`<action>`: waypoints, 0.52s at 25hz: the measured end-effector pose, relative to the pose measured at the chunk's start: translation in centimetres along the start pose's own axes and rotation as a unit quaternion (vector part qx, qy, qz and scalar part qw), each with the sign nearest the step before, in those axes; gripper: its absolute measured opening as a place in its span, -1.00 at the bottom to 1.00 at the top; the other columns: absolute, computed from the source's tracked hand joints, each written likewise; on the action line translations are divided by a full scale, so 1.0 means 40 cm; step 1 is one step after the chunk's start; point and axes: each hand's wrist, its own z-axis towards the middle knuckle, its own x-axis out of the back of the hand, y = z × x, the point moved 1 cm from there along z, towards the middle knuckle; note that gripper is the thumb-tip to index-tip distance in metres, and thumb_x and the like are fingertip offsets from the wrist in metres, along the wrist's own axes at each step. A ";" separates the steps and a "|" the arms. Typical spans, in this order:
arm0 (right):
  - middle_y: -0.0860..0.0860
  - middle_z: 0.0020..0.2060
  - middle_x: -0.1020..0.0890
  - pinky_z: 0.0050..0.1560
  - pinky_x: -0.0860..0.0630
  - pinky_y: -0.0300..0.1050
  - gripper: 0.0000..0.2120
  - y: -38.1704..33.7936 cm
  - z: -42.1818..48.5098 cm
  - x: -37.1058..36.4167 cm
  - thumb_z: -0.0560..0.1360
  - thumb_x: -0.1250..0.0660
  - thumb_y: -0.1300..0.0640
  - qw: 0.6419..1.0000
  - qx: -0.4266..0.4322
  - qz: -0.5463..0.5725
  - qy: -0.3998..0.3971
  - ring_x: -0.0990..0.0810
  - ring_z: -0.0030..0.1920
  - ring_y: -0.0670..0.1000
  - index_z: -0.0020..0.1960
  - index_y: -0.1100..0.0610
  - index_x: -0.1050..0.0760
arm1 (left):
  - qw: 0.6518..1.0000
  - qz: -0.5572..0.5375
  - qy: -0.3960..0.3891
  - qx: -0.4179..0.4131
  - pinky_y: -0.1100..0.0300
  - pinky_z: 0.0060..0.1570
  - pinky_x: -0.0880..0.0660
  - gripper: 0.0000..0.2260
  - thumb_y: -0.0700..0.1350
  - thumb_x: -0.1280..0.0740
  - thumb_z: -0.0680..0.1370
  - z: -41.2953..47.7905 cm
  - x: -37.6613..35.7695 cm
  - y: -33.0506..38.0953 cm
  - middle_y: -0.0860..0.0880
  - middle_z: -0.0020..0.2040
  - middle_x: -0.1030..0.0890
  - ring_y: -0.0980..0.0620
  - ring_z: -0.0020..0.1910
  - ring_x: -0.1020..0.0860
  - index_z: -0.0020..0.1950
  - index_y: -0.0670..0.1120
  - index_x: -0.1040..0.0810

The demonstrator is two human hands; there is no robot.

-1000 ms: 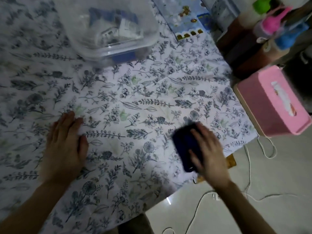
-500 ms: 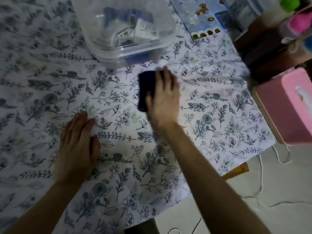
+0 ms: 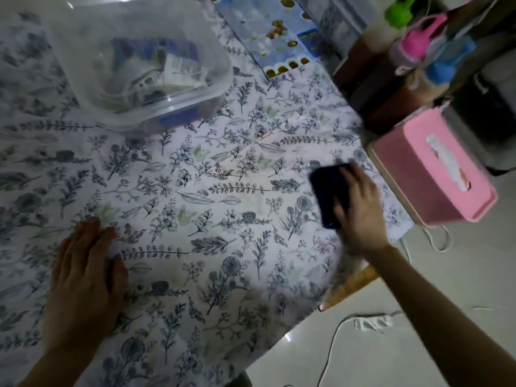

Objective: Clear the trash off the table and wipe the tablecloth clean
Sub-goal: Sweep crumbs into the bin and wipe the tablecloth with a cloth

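Note:
A white tablecloth (image 3: 223,208) printed with blue-grey leaves and flowers covers the table. My right hand (image 3: 360,210) presses a dark blue cloth (image 3: 326,191) flat on the tablecloth near the table's right edge, fingers spread over it. My left hand (image 3: 83,277) lies flat, palm down, on the tablecloth at the near left, holding nothing. A clear plastic tub (image 3: 139,65) with packets and scraps inside stands at the far middle of the table.
A pink tissue box (image 3: 435,169) sits just off the table's right edge, beside bottles with pink, blue and green caps (image 3: 418,43). A blue printed sheet (image 3: 279,32) lies at the far edge. White cables (image 3: 335,339) trail across the pale floor.
My right hand has swept the dark blue cloth from beside the plastic tub back to the right edge of the table. My left hand has stayed flat in place.

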 end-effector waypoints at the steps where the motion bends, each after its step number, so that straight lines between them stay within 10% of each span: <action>1: 0.19 0.46 -0.23 0.41 -0.23 0.18 -0.41 0.038 0.043 0.003 0.51 -0.06 -0.10 0.999 -0.052 -0.003 0.009 -0.25 0.39 0.25 0.46 0.17 -0.20 | 1.000 0.003 -0.001 0.005 -0.21 0.45 -0.16 -0.49 0.00 -0.04 0.55 0.002 0.002 0.000 -0.26 0.48 -0.29 -0.23 0.49 -0.20 0.41 -0.25 -0.34; 6: 0.29 0.44 -0.24 0.37 -0.23 0.27 -0.42 -0.058 0.225 -0.069 0.47 -0.13 0.01 0.980 -0.193 0.006 0.044 -0.25 0.38 0.37 0.42 0.27 -0.24 | 1.000 0.013 -0.006 0.007 -0.15 0.48 -0.14 -0.51 0.00 -0.05 0.56 -0.001 0.007 0.003 -0.21 0.49 -0.29 -0.16 0.51 -0.20 0.42 -0.22 -0.33; 13: 0.03 0.50 -0.18 0.50 -0.13 0.11 -0.42 -0.516 0.126 -0.131 0.52 -0.16 0.01 0.994 0.084 0.073 -0.011 -0.13 0.49 0.10 0.49 0.15 -0.14 | 1.000 0.011 -0.001 0.000 -0.13 0.49 -0.13 -0.51 -0.01 -0.05 0.56 -0.004 0.004 -0.001 -0.21 0.49 -0.29 -0.15 0.51 -0.20 0.42 -0.23 -0.34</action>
